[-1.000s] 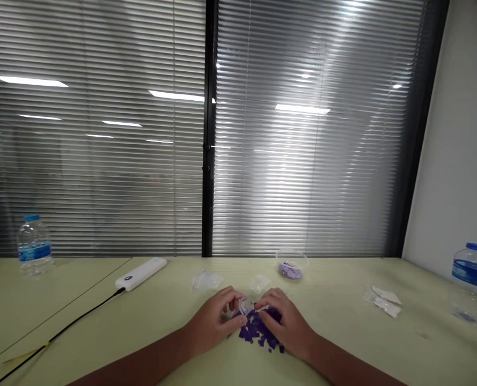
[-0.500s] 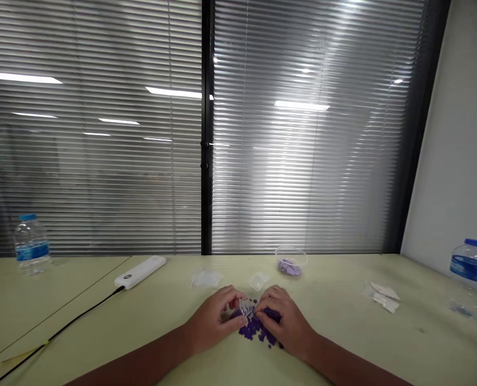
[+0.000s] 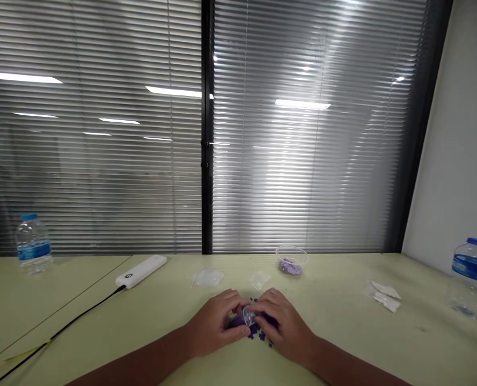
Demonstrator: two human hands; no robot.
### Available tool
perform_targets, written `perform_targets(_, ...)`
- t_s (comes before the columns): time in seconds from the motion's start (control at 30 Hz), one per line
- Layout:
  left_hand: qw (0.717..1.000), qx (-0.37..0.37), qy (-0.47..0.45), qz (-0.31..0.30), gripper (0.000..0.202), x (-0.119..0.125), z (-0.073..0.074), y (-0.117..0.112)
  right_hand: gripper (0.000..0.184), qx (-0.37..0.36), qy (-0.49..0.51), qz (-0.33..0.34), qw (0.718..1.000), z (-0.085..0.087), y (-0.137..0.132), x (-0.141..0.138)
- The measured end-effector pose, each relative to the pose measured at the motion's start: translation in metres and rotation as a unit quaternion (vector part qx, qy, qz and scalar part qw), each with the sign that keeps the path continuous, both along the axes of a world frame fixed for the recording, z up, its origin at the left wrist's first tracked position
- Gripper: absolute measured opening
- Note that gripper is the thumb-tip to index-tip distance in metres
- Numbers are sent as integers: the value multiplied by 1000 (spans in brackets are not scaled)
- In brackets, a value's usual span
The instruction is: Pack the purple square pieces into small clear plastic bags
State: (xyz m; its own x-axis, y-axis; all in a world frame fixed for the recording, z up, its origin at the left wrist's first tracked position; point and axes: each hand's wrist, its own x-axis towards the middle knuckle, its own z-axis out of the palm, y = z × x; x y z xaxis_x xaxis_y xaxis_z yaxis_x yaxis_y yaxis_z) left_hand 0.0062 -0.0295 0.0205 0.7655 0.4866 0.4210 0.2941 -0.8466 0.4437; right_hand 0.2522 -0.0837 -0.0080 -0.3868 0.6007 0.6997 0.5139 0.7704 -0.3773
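Observation:
My left hand [image 3: 215, 323] is curled round a small clear cup [image 3: 248, 316] tipped on its side at the middle of the table. My right hand [image 3: 283, 323] lies curled against the cup's mouth, its fingers on a heap of small dark purple pieces [image 3: 261, 331] lying on the table between both hands. Some purple shows inside the cup. The hands cover most of the heap.
A clear bowl of pale purple pieces [image 3: 290, 261] stands behind the hands. Small clear bags [image 3: 206, 277] [image 3: 259, 279] lie nearby, white packets [image 3: 383, 295] to the right. A white power bank [image 3: 141, 271] with a black cable lies left. Water bottles [image 3: 32, 244] [image 3: 470, 273] stand at both ends.
The cup has tipped lower and my hands have drawn closer together over the purple pieces, so less of the heap shows.

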Motion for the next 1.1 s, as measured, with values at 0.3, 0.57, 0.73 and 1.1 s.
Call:
perform_targets(0.3,997,-58,-40,43,29,0,-7,5,16,-45,-2,-42,998,-5,7,3)
perform_targets(0.57,998,-30,-38,32,29,-1,-10,6,15,-44,-28,-50,997,-12,14,1)
perform_targets(0.73,999,-15,-28,31,28,-1,-9,5,14,-50,-12,-52,997,-12,13,1)
perform_targets(1.1,999,-14,-28,27,26,0,-10,7,19,-63,-34,-20,997,-11,13,2)
